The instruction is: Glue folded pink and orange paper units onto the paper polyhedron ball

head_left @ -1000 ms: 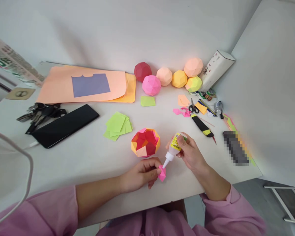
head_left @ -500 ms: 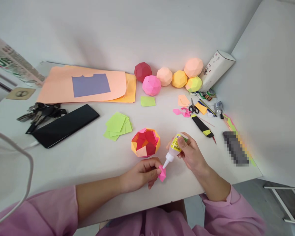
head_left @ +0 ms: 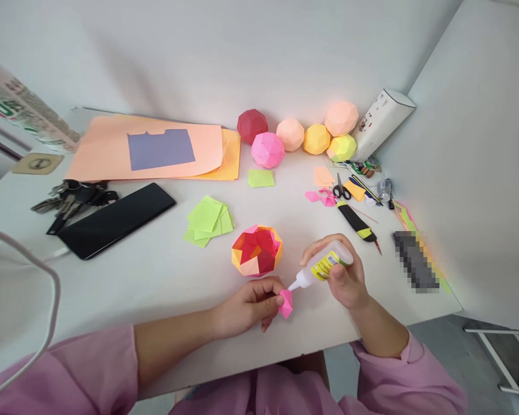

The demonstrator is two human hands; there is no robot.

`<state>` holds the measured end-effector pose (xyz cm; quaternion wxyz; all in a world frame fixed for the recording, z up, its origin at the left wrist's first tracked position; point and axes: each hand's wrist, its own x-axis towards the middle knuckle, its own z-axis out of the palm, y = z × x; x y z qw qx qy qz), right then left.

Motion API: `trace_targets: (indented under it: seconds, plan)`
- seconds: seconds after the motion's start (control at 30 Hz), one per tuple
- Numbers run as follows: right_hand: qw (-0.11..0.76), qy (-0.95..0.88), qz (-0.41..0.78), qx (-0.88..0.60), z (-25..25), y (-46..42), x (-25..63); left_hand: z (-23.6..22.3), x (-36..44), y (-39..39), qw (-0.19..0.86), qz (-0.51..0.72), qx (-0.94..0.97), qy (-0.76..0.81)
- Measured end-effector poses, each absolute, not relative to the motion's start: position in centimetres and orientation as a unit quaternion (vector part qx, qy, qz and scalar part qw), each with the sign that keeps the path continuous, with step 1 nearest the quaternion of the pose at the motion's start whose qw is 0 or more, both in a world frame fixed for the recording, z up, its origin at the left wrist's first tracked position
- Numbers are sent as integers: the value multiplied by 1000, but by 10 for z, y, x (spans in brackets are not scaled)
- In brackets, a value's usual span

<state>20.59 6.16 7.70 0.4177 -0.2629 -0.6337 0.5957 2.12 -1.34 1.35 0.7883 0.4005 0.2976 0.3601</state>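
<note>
My left hand (head_left: 251, 304) rests on the white table (head_left: 155, 276) and pinches a small folded pink paper piece (head_left: 285, 304). My right hand (head_left: 343, 276) grips a small white glue bottle (head_left: 322, 267) with a yellow label, tilted nearly flat, its nozzle pointing left just above the pink piece. Right behind both hands sits a half-built paper ball (head_left: 256, 250) in red, pink and orange, open at the top.
Green paper squares (head_left: 207, 221) lie left of the ball. Further left are a black phone (head_left: 116, 220) and keys (head_left: 71, 196). Several finished paper balls (head_left: 267, 149) line the back wall. Scissors (head_left: 339, 189), a black-yellow knife (head_left: 356, 221) and scraps are at right. Orange sheets (head_left: 147, 151) lie at back left.
My right hand has dropped and swung to the right, tipping the glue bottle from steep to nearly horizontal. The left hand and the pink piece have stayed put.
</note>
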Motion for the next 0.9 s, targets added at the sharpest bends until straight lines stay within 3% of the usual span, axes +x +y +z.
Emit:
trace_targets:
  seconds: [0.3,0.9]
  plan:
    - [358,-656,629,-213,78,63,204,14,22,-14,790,348,398,312]
    - [355,-632,657,-207,72,63,206,12,21,-14,786,359,402,303]
